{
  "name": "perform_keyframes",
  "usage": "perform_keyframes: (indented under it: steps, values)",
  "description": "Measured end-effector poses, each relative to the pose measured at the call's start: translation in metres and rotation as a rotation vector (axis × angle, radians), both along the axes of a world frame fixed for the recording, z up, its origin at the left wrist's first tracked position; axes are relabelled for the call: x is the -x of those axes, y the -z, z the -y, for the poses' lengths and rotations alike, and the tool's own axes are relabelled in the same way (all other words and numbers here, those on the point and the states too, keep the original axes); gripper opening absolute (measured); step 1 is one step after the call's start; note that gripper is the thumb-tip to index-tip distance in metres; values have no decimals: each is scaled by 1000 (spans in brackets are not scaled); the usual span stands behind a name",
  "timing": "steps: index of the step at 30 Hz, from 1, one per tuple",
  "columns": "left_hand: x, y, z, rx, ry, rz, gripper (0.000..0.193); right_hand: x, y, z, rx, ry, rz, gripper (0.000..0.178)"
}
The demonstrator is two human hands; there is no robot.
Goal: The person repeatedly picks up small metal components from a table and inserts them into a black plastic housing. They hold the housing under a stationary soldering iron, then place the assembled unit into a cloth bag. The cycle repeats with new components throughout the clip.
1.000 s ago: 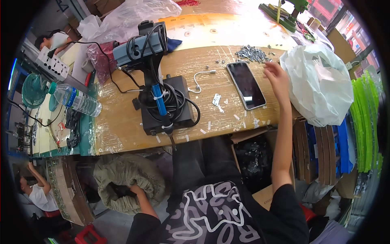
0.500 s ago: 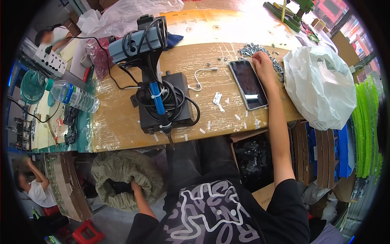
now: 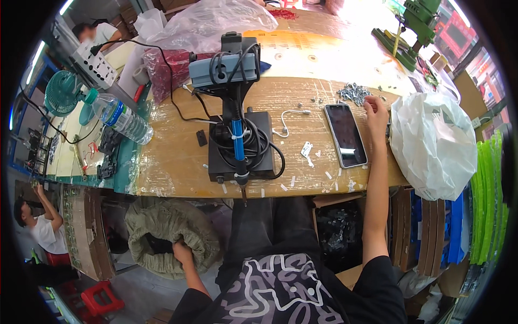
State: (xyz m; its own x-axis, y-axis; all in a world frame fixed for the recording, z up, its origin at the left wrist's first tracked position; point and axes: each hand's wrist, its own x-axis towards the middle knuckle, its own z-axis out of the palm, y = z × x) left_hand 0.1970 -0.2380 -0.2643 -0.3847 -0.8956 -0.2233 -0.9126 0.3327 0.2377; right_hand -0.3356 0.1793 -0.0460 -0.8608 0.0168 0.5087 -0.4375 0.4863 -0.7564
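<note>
At the opening of a greenish cloth sack (image 3: 141,218) below the table's left side, my left hand (image 3: 182,252) has its fingers curled closed. What they hold, if anything, is hidden. My right hand (image 3: 376,116) is over the table beside a phone (image 3: 346,137), close to a pile of small metal parts (image 3: 353,93) that look like screws. Its fingers are bent together, and anything between them is too small to name. A soldering iron with a blue handle (image 3: 238,139) points downward in front of a dark box (image 3: 218,171) wrapped in black cable.
A white plastic bag (image 3: 431,146) stands right of my right forearm. A water bottle (image 3: 123,116) and a green fan (image 3: 62,93) are at the left. Under the table, an open box (image 3: 337,237) holds dark pieces. A green press (image 3: 415,27) stands far right; other people sit at left.
The view has tilted, so the table sits lower in the picture and further right. My left hand has come partly out of the sack's opening. My right hand has drawn slightly back from the pile.
</note>
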Motion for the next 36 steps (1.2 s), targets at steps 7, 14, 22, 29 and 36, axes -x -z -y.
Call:
perform_keyframes:
  steps: [7, 14, 22, 29, 36]
  values:
    - [-35, 69, 18, -153, 310, -318, 42, -4, -8, 3, 103, -26, 0, 14]
    - [-20, 69, 13, -244, 160, -225, 39, -5, -5, 2, 65, -50, 43, 15]
    - [-23, 1, -9, -243, -336, -611, 30, -5, -3, 2, 89, -70, 97, 16]
    - [-31, -81, 18, -235, -229, -537, 19, -1, -6, -5, 107, -68, 52, 17]
    - [24, -246, -15, -142, 105, -1037, 13, -112, -70, 31, 302, -88, -63, 17]
